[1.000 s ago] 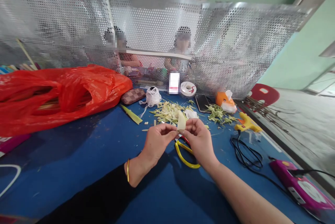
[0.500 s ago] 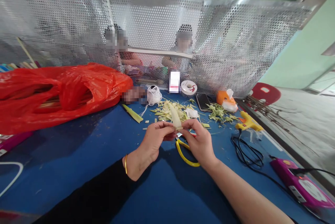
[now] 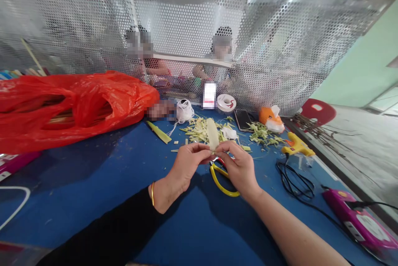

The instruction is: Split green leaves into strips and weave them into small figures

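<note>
A pale yellow-green strip of leaf or husk (image 3: 212,132) stands upright between my hands, pinched at its lower end. My left hand (image 3: 189,164), with a gold bangle at the wrist, is closed on the strip's base from the left. From the right, my right hand (image 3: 238,164) grips the same base between thumb and fingers. Beneath the hands lie yellow-handled scissors (image 3: 222,186), partly hidden by my right hand. Just beyond, a heap of pale green cut scraps (image 3: 197,131) is spread over the blue table (image 3: 124,183).
Left is a red plastic bag (image 3: 77,112). Behind the scraps are white string (image 3: 184,111), a ribbon spool (image 3: 226,103), a lit phone (image 3: 209,95) and a dark phone (image 3: 243,120). A yellow glue gun (image 3: 297,145) and purple power strip (image 3: 357,218) lie right. A perforated metal screen (image 3: 192,21) stands behind.
The strip has turned from leaning left to nearly upright, its broad face toward me. Both hands keep their pinch at its base. The whole view has shifted slightly.
</note>
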Action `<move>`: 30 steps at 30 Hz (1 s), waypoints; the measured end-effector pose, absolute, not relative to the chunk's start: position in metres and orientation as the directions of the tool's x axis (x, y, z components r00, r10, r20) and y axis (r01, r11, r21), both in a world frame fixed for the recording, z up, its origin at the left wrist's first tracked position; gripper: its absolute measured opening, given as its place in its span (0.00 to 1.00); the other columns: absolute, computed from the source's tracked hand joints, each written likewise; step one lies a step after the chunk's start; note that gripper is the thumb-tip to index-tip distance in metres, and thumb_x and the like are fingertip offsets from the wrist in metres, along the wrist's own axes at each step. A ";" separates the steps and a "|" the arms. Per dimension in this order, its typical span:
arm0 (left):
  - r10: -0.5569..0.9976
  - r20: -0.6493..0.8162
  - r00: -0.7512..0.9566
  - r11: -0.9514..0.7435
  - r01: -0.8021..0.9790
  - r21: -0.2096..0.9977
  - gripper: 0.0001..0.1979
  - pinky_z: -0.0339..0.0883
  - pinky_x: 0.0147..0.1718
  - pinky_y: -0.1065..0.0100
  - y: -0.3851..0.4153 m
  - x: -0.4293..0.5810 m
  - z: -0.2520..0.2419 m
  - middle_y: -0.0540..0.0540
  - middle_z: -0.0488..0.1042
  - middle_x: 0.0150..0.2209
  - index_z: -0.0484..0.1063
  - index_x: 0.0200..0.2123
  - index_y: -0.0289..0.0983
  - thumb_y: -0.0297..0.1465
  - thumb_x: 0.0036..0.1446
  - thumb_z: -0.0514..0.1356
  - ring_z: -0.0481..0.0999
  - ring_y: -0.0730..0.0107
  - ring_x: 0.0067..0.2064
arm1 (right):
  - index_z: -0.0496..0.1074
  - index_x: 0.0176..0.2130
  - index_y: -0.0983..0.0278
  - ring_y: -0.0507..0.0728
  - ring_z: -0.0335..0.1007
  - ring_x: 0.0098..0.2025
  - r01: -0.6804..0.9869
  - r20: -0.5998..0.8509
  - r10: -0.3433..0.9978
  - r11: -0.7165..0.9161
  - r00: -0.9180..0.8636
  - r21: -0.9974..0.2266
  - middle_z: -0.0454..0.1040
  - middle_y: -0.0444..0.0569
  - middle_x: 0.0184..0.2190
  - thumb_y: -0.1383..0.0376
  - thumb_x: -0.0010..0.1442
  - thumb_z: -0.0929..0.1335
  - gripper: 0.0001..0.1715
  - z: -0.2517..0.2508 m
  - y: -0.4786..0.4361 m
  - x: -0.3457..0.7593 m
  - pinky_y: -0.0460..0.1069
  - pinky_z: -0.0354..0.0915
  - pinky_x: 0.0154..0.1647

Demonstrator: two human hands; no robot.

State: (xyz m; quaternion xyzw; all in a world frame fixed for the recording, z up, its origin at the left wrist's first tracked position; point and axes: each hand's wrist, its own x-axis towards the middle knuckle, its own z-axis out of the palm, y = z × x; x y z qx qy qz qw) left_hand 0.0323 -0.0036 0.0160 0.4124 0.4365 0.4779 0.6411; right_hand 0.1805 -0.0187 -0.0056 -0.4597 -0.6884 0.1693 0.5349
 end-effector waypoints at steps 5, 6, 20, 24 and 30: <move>0.993 -0.028 0.115 0.049 -0.188 0.981 0.03 0.68 0.35 0.69 -0.003 0.034 0.015 0.49 0.78 0.24 0.77 0.25 0.35 0.28 0.42 0.66 0.76 0.70 0.30 | 0.70 0.29 0.61 0.54 0.70 0.30 0.382 0.445 0.891 0.381 0.092 -0.842 0.74 0.43 0.26 0.67 0.58 0.67 0.05 -0.006 -0.021 0.175 0.48 0.64 0.33; 0.994 -0.018 0.111 0.039 -0.185 0.982 0.03 0.68 0.35 0.69 -0.003 0.034 0.014 0.49 0.78 0.24 0.78 0.25 0.36 0.28 0.42 0.66 0.76 0.69 0.29 | 0.70 0.29 0.61 0.54 0.70 0.29 0.361 0.426 0.896 0.358 0.125 -0.861 0.74 0.42 0.25 0.66 0.57 0.68 0.04 -0.006 -0.021 0.174 0.47 0.64 0.32; 0.990 0.063 0.127 -0.054 -0.069 0.996 0.05 0.69 0.35 0.67 -0.003 0.035 0.008 0.47 0.79 0.27 0.79 0.25 0.36 0.32 0.42 0.68 0.77 0.64 0.31 | 0.65 0.36 0.61 0.52 0.66 0.27 0.113 0.313 0.927 0.296 0.206 -0.949 0.69 0.39 0.25 0.67 0.51 0.70 0.12 -0.010 -0.012 0.176 0.48 0.64 0.32; 0.993 0.033 0.113 -0.030 -0.028 0.999 0.04 0.67 0.33 0.69 -0.001 0.034 0.008 0.47 0.78 0.25 0.78 0.24 0.36 0.31 0.44 0.67 0.76 0.67 0.29 | 0.64 0.34 0.60 0.52 0.65 0.26 0.180 0.332 0.922 0.298 0.200 -0.937 0.68 0.39 0.24 0.66 0.52 0.70 0.11 -0.011 -0.013 0.176 0.47 0.63 0.29; 0.964 -0.222 0.142 0.251 -0.229 0.940 0.08 0.66 0.31 0.69 0.001 0.033 0.008 0.48 0.76 0.22 0.75 0.23 0.34 0.33 0.42 0.67 0.74 0.71 0.26 | 0.68 0.33 0.59 0.55 0.70 0.32 0.514 0.542 0.839 0.444 0.050 -0.734 0.74 0.43 0.29 0.64 0.58 0.68 0.03 -0.014 -0.016 0.180 0.48 0.64 0.34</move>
